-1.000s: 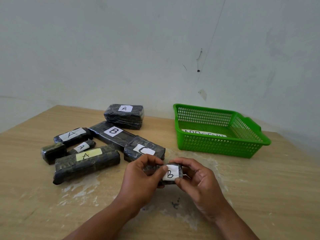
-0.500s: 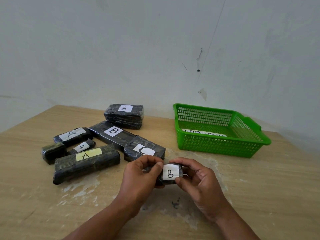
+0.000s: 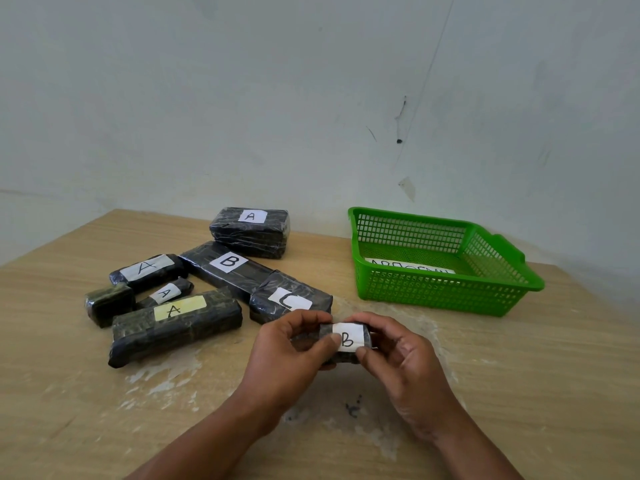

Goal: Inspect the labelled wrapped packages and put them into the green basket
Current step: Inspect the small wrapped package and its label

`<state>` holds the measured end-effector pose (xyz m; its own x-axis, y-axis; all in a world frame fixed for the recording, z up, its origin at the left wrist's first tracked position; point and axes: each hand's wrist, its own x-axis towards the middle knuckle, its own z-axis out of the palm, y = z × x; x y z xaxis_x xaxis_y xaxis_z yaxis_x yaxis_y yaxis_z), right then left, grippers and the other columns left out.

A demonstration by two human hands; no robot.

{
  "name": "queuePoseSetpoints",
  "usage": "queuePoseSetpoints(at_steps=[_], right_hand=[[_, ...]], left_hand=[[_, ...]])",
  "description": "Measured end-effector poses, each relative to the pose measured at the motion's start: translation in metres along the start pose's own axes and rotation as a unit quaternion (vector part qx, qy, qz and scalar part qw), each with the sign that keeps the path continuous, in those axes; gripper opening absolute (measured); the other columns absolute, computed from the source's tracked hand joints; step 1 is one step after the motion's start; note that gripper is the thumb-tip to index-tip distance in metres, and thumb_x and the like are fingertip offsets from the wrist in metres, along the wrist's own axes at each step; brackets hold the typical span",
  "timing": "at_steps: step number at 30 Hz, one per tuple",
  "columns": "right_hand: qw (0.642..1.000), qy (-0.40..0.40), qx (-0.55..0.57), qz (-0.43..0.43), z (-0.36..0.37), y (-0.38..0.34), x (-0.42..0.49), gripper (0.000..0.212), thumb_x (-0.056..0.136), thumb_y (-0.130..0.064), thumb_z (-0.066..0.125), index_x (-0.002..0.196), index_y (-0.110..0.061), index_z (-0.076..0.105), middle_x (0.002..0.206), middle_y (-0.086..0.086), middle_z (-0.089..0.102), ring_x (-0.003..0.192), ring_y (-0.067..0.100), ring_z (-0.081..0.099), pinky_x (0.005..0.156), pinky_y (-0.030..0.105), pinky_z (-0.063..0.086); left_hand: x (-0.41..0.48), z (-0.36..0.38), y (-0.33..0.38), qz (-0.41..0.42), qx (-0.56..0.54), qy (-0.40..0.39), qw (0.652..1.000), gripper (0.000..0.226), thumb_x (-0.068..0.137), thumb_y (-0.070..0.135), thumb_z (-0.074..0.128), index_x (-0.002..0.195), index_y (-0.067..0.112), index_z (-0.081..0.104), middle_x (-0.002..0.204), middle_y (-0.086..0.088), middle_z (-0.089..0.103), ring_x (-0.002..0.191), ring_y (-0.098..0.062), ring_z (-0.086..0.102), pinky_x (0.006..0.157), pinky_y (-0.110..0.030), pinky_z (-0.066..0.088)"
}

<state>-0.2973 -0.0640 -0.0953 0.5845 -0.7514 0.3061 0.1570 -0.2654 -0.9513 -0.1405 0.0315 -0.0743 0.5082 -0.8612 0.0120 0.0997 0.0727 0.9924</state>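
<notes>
Above wooden table [image 3: 519,375], both hands' grips pinch closed on small B package [image 3: 346,341].

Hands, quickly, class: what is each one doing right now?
Left hand: closed on the small package labelled B.
Right hand: closed on the same package, at its other end.

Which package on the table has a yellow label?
The long A package at the front of the pile, nearest the person. Its label is yellow; every other label visible is white.
</notes>
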Motion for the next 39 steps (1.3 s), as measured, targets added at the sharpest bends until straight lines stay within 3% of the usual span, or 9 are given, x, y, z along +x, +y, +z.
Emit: queuePoseSetpoints(at_steps=[5, 8, 16, 20, 23, 30, 33, 37, 39], right_hand=[[1.000, 0.026, 0.005, 0.004, -0.003, 0.001, 0.002, 0.032, 0.094, 0.002, 0.071, 0.122, -0.013, 0.073, 0.112, 0.009, 0.079, 0.105, 0.023, 0.075, 0.085, 0.028, 0.060], [1.000, 0.017, 0.011, 0.002, -0.003, 0.000, 0.001, 0.037, 0.085, -0.010, 0.070, 0.123, -0.012, 0.072, 0.112, 0.010, 0.078, 0.106, 0.023, 0.074, 0.088, 0.029, 0.059], [1.000, 0.028, 0.005, -0.001, -0.002, -0.003, 0.000, 0.023, 0.093, 0.004, 0.072, 0.110, -0.010, 0.075, 0.099, 0.008, 0.079, 0.090, 0.018, 0.075, 0.081, 0.024, 0.059], [0.999, 0.029, 0.021, -0.001, -0.003, -0.004, -0.001, 0.023, 0.086, -0.012, 0.073, 0.108, -0.011, 0.077, 0.097, 0.011, 0.078, 0.088, 0.018, 0.074, 0.080, 0.026, 0.059], [1.000, 0.018, 0.023, 0.001, -0.003, -0.004, -0.001, 0.026, 0.085, -0.013, 0.071, 0.111, -0.009, 0.075, 0.101, 0.016, 0.077, 0.090, 0.021, 0.073, 0.082, 0.030, 0.059], [1.000, 0.015, -0.005, 0.008, -0.001, -0.005, 0.000, 0.023, 0.090, -0.020, 0.068, 0.108, -0.008, 0.074, 0.098, 0.013, 0.076, 0.086, 0.025, 0.073, 0.074, 0.030, 0.060], [1.000, 0.011, -0.014, 0.014, -0.001, -0.004, 0.001, 0.022, 0.092, -0.023, 0.067, 0.107, -0.009, 0.075, 0.091, 0.012, 0.074, 0.080, 0.023, 0.071, 0.071, 0.032, 0.059], [0.999, 0.013, -0.032, 0.026, 0.002, -0.004, 0.002, 0.022, 0.096, -0.036, 0.067, 0.097, -0.016, 0.076, 0.074, 0.010, 0.068, 0.067, 0.022, 0.064, 0.065, 0.035, 0.055], [0.998, 0.017, -0.041, 0.039, 0.003, -0.004, 0.002, 0.030, 0.099, -0.044, 0.066, 0.094, -0.016, 0.076, 0.068, 0.011, 0.065, 0.062, 0.023, 0.061, 0.062, 0.037, 0.053]], left_hand=[[-0.001, -0.001, -0.003, 0.006, 0.031, -0.049, 0.998, 0.044, 0.083, -0.006, 0.079, 0.118, 0.018, 0.069, 0.099, 0.000, 0.082, 0.094, -0.019, 0.079, 0.091, -0.037, 0.063], [0.001, 0.000, -0.007, 0.013, 0.031, -0.046, 0.998, 0.040, 0.084, -0.001, 0.080, 0.118, 0.019, 0.070, 0.098, 0.001, 0.082, 0.092, -0.019, 0.079, 0.084, -0.033, 0.063], [0.006, -0.003, -0.014, 0.036, -0.004, -0.058, 0.998, 0.027, 0.084, -0.001, 0.080, 0.107, 0.013, 0.076, 0.100, -0.012, 0.080, 0.097, -0.031, 0.078, 0.091, -0.042, 0.061], [0.004, -0.003, -0.012, 0.035, 0.012, -0.075, 0.997, 0.027, 0.085, -0.003, 0.078, 0.109, 0.010, 0.074, 0.099, -0.009, 0.081, 0.098, -0.026, 0.078, 0.092, -0.039, 0.061], [0.003, -0.002, -0.011, 0.041, 0.017, -0.071, 0.997, 0.025, 0.085, -0.001, 0.078, 0.106, 0.011, 0.075, 0.096, -0.008, 0.082, 0.093, -0.023, 0.079, 0.088, -0.036, 0.061], [0.004, -0.005, -0.010, 0.053, 0.023, -0.075, 0.996, 0.012, 0.092, 0.013, 0.076, 0.102, 0.020, 0.078, 0.098, -0.009, 0.080, 0.100, -0.034, 0.073, 0.090, -0.045, 0.061], [0.003, -0.005, -0.009, 0.077, 0.051, -0.071, 0.993, 0.014, 0.089, 0.028, 0.074, 0.102, 0.025, 0.079, 0.102, -0.001, 0.080, 0.102, -0.022, 0.073, 0.093, -0.042, 0.060], [0.004, -0.004, -0.011, 0.102, 0.089, -0.035, 0.990, 0.023, 0.092, 0.012, 0.075, 0.106, 0.029, 0.078, 0.095, 0.004, 0.079, 0.094, -0.011, 0.075, 0.082, -0.025, 0.059], [0.004, -0.003, -0.012, 0.100, 0.089, -0.032, 0.990, 0.024, 0.092, 0.010, 0.074, 0.105, 0.029, 0.078, 0.092, 0.001, 0.080, 0.091, -0.016, 0.077, 0.082, -0.029, 0.061]])
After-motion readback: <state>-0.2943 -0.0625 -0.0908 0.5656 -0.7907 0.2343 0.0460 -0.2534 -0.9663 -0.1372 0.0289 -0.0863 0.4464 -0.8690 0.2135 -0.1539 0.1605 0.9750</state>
